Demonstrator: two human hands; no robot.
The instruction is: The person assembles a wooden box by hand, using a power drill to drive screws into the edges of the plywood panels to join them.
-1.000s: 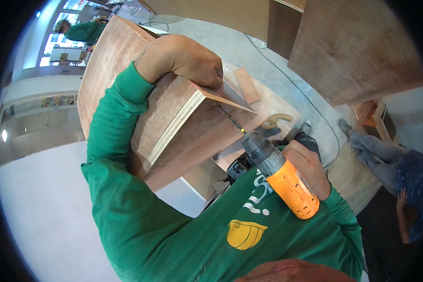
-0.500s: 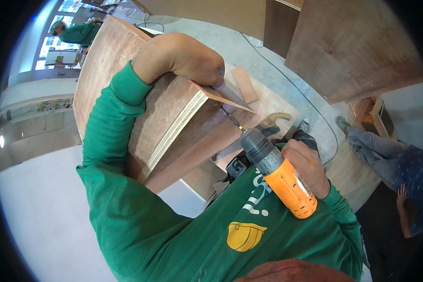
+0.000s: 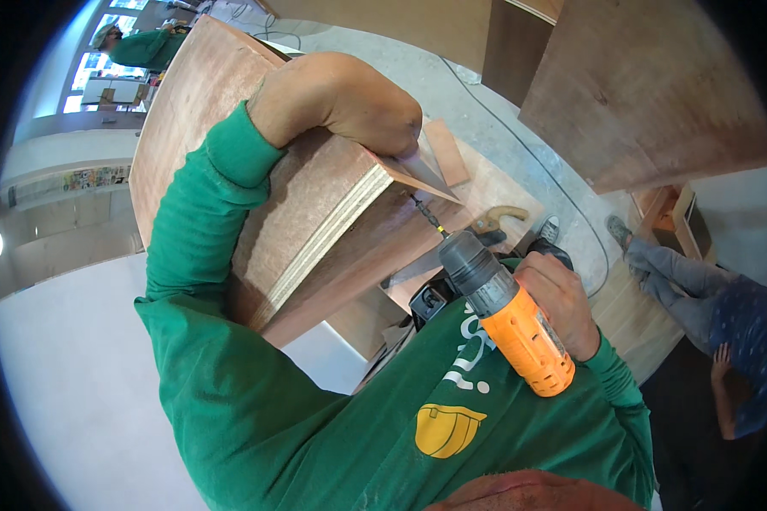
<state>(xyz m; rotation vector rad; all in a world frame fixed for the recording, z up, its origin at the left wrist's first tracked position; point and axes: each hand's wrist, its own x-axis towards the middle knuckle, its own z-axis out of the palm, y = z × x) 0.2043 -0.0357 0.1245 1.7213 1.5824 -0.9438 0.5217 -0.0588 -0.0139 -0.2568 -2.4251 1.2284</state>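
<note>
A plywood cabinet box [image 3: 192, 102] with a pale layered edge [image 3: 320, 243] stands tilted in front of me. My left arm reaches over it, and my left hand [image 3: 362, 102] curls round the far side of its corner, bent against a thin panel [image 3: 430, 175]; most fingers are hidden. With my right hand [image 3: 554, 298] I hold an orange and black cordless drill [image 3: 524, 341], fingers wrapped round its handle. Its long bit [image 3: 429, 217] points up and left, the tip at the underside of the box near the corner. Whether the tip touches wood is unclear.
A handsaw with a wooden handle [image 3: 503, 215] lies below the box, beside a small wood offcut [image 3: 446, 152]. A cable [image 3: 537, 140] crosses the floor. Large boards [image 3: 648, 94] stand at right. One person [image 3: 746, 328] is at the right, another [image 3: 141, 48] at the far left.
My left hand and the box corner have shifted slightly right in view. The drill stays almost in place, its bit still by the corner.
</note>
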